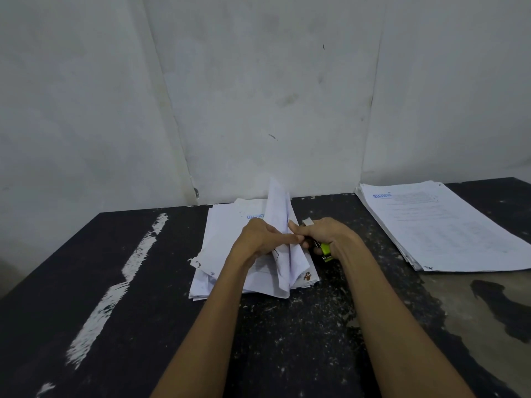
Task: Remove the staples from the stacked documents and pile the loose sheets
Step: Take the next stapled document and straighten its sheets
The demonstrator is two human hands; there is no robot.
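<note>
Paperwork is pictured mid-job on a dark, scuffed counter (138, 282) set against a pale wall (258, 81). A stapled stack (215, 254) is laid at the centre, its long axis running away from the person, and several raised sheets (280, 208) are folded up from it into a steep ridge along that same line. The left hand (258, 239) is placed against the near left face of the ridge, fingers stretched almost straight toward the right; the thumb is hidden, so it cannot be told whether the paper is pinched or only pressed. The right hand (326, 235) is held just beside the ridge on its right, the thumb tip touching the paper, and its grip is closed round a yellow-green staple remover (326, 249), whose body juts out below the curled fingers. The working end of the tool is covered by the hand, and no staple can be made out. The fold is thus flanked by both hands, with the tool on the right side, so any bite would appear to be made leftward into the paper. A pile of loose sheets (436, 225) is spread well apart at the far right edge of the counter, on the side nearer the right hand. Much of the stack is judged to be unfinished.
</note>
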